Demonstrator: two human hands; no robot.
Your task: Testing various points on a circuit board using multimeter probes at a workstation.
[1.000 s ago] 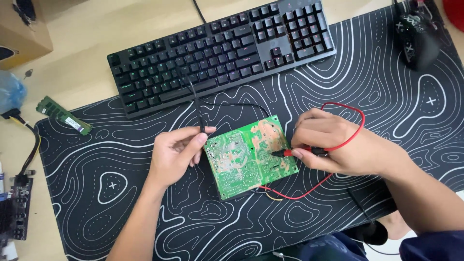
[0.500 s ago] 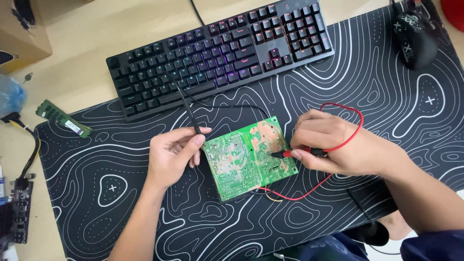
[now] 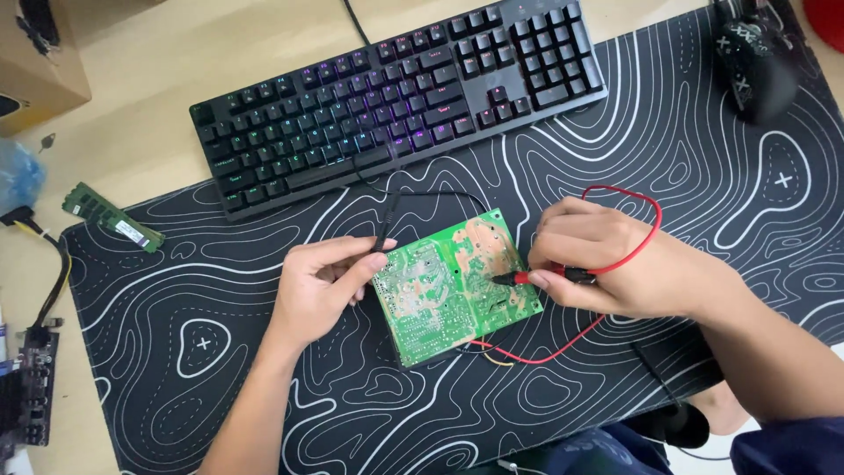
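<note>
On a pale wooden bench (image 3: 158, 62) covered by a black contour-lined mat (image 3: 668, 167), the green circuit board (image 3: 453, 286) lies centre-near, left hand (image 3: 321, 286) fingers pinching a black probe (image 3: 384, 230), right hand (image 3: 607, 264) fingers gripping a red probe (image 3: 519, 278) touching it, keyboard (image 3: 396, 97) beyond.

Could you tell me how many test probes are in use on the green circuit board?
2: a black probe in the left hand at the board's left edge, a red probe in the right hand.

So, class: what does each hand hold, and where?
Left hand pinches the black probe at its lower shaft; right hand pinches the red probe near its tip.
</note>
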